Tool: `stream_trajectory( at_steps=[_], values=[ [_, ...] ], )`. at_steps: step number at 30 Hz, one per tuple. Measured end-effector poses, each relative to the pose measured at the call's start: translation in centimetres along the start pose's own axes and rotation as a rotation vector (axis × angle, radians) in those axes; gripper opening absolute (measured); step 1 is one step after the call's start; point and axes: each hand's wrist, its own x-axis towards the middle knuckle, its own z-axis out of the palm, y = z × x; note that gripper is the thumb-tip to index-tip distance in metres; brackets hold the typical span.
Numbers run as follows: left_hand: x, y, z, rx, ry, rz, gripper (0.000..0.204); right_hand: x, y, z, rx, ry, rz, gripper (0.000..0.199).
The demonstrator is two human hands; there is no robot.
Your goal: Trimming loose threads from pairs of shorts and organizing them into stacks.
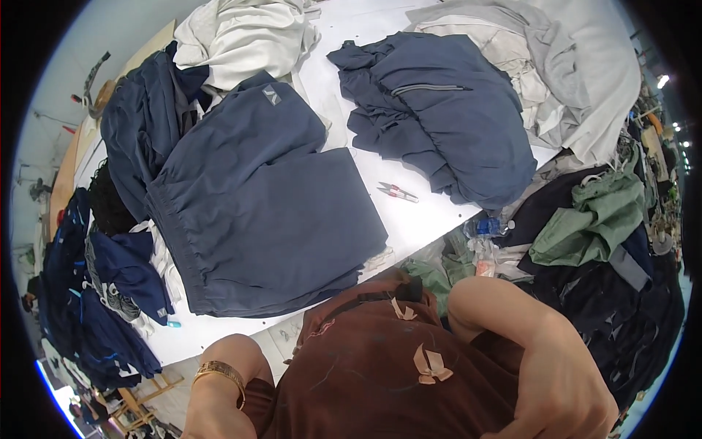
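My left hand [207,423] is at the lower edge, below a gold bracelet [221,374]. Its fingers are cut off by the frame. On the lower right, my right hand [574,406] is bent in against the side of my brown top [365,373], fingers curled. Whatever they hold is out of sight. Neither hand touches the table. Closest in front of me on the white table lie dark blue-grey trousers or shorts [263,205] with an elastic waistband, spread flat. Right of them are red-handled thread snips [398,192] and a bunched blue-grey garment [453,110] with a zip.
Pale cloth [241,40] is heaped at the back left, and grey-white cloth [541,58] at the back right. Navy garments [131,267] hang over the left edge. Green cloth [592,216] and a plastic bottle [486,227] are beyond the table's right edge [439,233].
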Motion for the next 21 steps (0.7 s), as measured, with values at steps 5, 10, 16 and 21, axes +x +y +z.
stream_trajectory(
  at_steps=[5,10,16,21],
  values=[
    [1.1,-2.3,0.1,-0.014,0.026,-0.111,0.022,-1.0,-0.1,-2.2,0.185,0.179,-0.045,0.023],
    [0.7,-4.2,-1.3,-0.300,0.027,-0.348,0.017,-2.7,2.3,-5.3,0.534,0.149,-0.077,0.019],
    [-2.1,-5.0,-2.0,-0.337,0.391,-0.451,0.019,-5.9,5.6,-8.9,0.939,0.107,-0.015,0.007],
    [-0.8,-5.6,-2.0,-0.431,0.632,-0.182,0.023,-5.9,4.6,-11.1,0.965,0.320,-0.074,0.015]
  ],
)
